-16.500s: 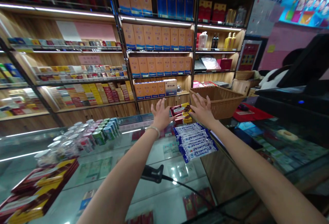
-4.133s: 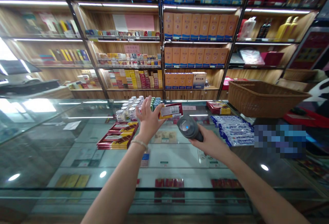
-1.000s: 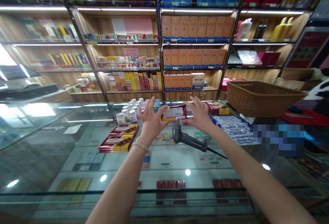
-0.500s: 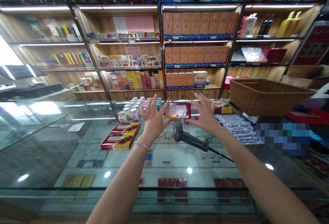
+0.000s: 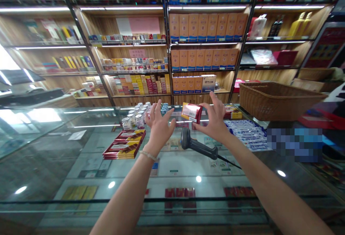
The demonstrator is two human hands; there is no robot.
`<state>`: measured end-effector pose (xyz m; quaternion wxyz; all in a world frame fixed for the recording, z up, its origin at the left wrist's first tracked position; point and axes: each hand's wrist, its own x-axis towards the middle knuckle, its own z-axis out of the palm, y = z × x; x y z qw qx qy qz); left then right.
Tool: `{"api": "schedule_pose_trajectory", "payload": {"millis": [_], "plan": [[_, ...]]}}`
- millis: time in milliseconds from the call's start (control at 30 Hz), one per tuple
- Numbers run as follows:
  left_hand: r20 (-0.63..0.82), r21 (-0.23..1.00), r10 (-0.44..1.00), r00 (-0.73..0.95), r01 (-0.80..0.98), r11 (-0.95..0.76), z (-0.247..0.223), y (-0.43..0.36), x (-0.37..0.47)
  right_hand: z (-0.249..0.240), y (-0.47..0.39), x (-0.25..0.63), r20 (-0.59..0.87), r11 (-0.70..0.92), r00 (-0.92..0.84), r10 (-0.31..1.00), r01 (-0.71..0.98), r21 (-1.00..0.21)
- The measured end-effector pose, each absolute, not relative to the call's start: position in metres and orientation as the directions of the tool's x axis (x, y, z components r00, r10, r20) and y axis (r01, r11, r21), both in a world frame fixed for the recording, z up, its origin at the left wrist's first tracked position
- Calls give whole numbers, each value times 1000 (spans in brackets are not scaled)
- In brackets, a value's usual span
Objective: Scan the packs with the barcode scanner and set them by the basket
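My right hand (image 5: 214,120) grips the right end of a red and yellow chocolate bar (image 5: 191,112), its printed back with a barcode facing me. The bar is tilted and held above the glass counter (image 5: 172,168). To its left, my left hand (image 5: 159,123) is raised with fingers spread, apart from the bar and holding nothing. A black barcode scanner (image 5: 199,145) lies on the glass just below the bar, its cable running off to the right. Stacks of similar chocolate bars (image 5: 124,145) lie left of my left hand.
Small clear jars (image 5: 134,117) stand behind my left hand. Right of my right hand lie blue and white packets (image 5: 246,134), more chocolate bars (image 5: 234,112) and a wicker basket (image 5: 280,100). Shelves of orange boxes (image 5: 205,26) line the wall behind.
My left hand has let go of the chocolate bar and moved slightly left. The bar, now in my right hand alone, has shifted right and tilted.
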<state>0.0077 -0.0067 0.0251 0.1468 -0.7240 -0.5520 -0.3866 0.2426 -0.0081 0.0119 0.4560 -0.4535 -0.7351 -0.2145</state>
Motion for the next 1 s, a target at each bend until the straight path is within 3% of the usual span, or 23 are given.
{"api": "schedule_pose_trajectory", "payload": {"millis": [300,733,1000], "plan": [[756,192,627,186,853,-485,29,-30,30,5,-16,220,866,493,-326,378,863,110],[775,234,615,143,840,-490,28,-33,35,-1,-18,210,837,542,-400,373,827,153],[736,340,673,72,820,-460,28,-29,33,2,-13,210,841,485,-376,388,860,160]]}}
